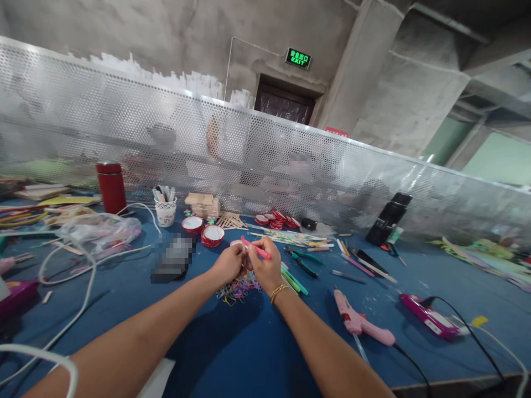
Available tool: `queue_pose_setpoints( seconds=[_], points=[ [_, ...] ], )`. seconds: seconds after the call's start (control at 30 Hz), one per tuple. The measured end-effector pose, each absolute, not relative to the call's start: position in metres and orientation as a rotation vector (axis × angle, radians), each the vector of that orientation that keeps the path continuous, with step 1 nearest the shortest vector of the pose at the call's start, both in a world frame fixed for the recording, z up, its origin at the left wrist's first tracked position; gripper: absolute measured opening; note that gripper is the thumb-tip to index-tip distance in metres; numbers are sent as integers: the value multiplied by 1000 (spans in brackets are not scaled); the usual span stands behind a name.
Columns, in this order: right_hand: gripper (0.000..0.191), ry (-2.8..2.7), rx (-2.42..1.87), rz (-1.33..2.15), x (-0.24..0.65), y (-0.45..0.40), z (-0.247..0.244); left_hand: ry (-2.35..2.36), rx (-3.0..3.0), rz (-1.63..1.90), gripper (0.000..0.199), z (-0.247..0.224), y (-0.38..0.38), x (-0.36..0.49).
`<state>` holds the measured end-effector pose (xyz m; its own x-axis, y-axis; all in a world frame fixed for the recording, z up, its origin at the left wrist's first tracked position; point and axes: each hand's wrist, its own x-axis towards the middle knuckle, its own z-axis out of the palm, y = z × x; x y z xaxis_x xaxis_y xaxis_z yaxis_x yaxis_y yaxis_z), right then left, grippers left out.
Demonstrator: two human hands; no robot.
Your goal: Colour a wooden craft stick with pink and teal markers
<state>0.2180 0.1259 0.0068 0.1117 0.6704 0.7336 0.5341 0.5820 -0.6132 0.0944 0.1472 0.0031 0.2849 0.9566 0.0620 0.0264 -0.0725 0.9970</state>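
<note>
Both my hands meet above the blue table, over a tangle of coloured strings. My right hand is closed around a pink pen, which slants across the fingers. Close against it, my left hand pinches something small that I cannot make out, mostly hidden by the fingers. Just behind the hands stand two red-rimmed round containers with white tops. Green and teal pens lie beside my right wrist.
Green-handled pliers and a pink glue gun lie on the right, with a purple device. To the left are a dark phone, a pen cup, a red flask and white cables. A perforated metal screen spans the back.
</note>
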Motion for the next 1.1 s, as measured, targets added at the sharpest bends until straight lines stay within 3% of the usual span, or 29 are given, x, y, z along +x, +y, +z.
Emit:
queue_pose_setpoints(
  seconds=[1.1],
  points=[
    [13,-1497,-1071,154,220,129,5,1034,1373,1024,22,11,143,93]
  ],
)
